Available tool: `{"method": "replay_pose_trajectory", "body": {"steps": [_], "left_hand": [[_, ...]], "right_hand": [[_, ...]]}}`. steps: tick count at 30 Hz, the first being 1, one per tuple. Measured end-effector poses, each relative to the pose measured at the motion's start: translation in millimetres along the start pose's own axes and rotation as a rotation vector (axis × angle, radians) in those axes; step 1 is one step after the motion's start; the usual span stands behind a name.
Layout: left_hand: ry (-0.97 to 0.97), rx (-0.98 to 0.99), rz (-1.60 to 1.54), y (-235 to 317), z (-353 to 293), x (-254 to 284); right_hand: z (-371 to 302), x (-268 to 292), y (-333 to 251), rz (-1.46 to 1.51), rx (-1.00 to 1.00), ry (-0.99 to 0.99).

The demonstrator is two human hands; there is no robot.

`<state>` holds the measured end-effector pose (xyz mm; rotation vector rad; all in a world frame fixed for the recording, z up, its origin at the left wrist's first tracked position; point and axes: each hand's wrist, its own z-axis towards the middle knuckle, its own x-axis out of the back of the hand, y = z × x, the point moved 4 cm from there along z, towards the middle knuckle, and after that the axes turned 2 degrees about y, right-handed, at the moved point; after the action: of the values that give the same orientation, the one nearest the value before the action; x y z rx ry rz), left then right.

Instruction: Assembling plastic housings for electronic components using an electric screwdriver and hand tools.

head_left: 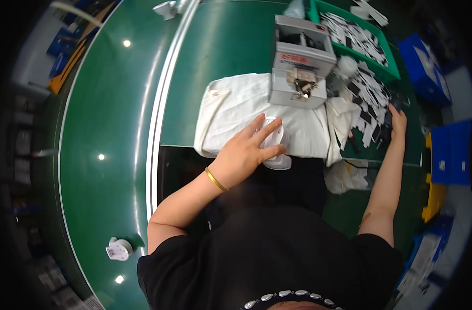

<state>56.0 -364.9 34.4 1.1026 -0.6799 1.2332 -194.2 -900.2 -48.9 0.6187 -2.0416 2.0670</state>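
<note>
My left hand [244, 154], with a gold bracelet at the wrist, holds a white rounded plastic housing [277, 135] at the front edge of a white cloth [231, 98]. Its thumb and fingers are spread over the part, hiding some of it. My right hand [398, 123] reaches out to the far right, its fingers curled at a dark object [396, 101] whose kind I cannot make out. Beside that hand lies a loose pile of white and black strips [367, 101].
A grey metal machine [300, 62] stands behind the cloth. Next to it are a clear jar [344, 70] and a green bin [393, 67] of strips. A green conveyor belt [107, 103] runs along the left, carrying a white part [119, 249]. Blue bins [450, 152] stand at right.
</note>
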Motion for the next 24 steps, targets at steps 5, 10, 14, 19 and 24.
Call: {"method": "replay_pose_trajectory", "body": {"steps": [5,10,14,19,24], "left_hand": [[0.346,0.423,-0.257,-66.4,-34.2,31.2],[1.005,0.881,-0.230,-238.3,-99.1,74.5],[0.854,1.148,0.166,-354.9,-160.1,83.4],[0.389,1.308,0.410,-370.7,-203.4,95.1],[0.042,1.221,0.601,-270.8,-260.8,160.6]], "right_hand": [[-8.9,7.4,8.4,0.072,0.098,0.142],[-35.6,14.0,1.2,0.014,0.110,0.200],[-53.1,16.2,-8.7,0.005,0.136,0.206],[-86.5,7.7,-32.9,0.082,0.293,0.212],[-153.4,-6.1,-85.7,0.028,0.459,0.173]]}}
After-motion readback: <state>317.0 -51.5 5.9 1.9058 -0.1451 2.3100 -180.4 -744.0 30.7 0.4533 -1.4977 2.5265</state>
